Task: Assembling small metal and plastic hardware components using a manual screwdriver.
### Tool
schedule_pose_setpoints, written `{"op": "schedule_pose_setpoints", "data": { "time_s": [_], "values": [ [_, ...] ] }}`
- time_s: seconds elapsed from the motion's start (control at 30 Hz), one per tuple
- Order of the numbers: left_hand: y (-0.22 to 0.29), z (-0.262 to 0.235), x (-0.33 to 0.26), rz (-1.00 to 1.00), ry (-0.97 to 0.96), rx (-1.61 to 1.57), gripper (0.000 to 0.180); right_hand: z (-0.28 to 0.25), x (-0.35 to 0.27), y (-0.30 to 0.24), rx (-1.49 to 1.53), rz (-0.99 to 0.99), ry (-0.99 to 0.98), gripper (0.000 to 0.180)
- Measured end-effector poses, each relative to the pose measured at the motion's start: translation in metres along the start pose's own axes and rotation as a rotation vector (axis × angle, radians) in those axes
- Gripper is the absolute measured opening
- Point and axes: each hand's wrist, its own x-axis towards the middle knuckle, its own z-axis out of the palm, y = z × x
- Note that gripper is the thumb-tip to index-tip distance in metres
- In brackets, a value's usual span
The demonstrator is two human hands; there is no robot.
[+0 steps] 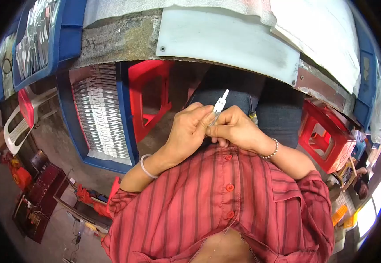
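My left hand and my right hand meet in front of my chest, over my lap. Both pinch a small white plastic piece with a narrow tip that sticks up between the fingertips. The lower end of the piece is hidden by my fingers. A pale bangle sits on my left wrist and a beaded bracelet on my right wrist. My red striped shirt fills the lower part of the view.
A blue crate at my left holds rows of several white parts. Another blue tray with shiny parts lies on the bench top. A white board covers the bench edge. Red plastic stools stand on both sides.
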Motion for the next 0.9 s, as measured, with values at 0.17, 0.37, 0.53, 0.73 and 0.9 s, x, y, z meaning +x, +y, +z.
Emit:
{"op": "schedule_pose_setpoints", "data": {
  "time_s": [0.17,0.37,0.53,0.73,0.9],
  "values": [
    [0.003,-0.002,-0.009,-0.066,-0.024,-0.044,0.015,0.001,-0.006,0.0,0.006,0.057,-0.04,0.025],
    [-0.002,-0.004,-0.002,-0.029,0.015,0.013,0.014,0.005,0.003,-0.003,0.001,0.044,0.015,0.022],
    [-0.002,-0.009,-0.007,-0.039,-0.01,0.012,0.015,0.005,0.002,-0.001,-0.027,0.023,-0.032,0.024],
    [-0.003,-0.008,-0.014,-0.051,-0.018,-0.016,0.015,0.006,-0.001,-0.004,-0.006,0.081,-0.067,0.023],
    [-0.005,-0.01,-0.017,0.006,-0.006,-0.014,0.015,0.008,-0.001,-0.005,-0.016,0.067,-0.097,0.021]
  ]
}}
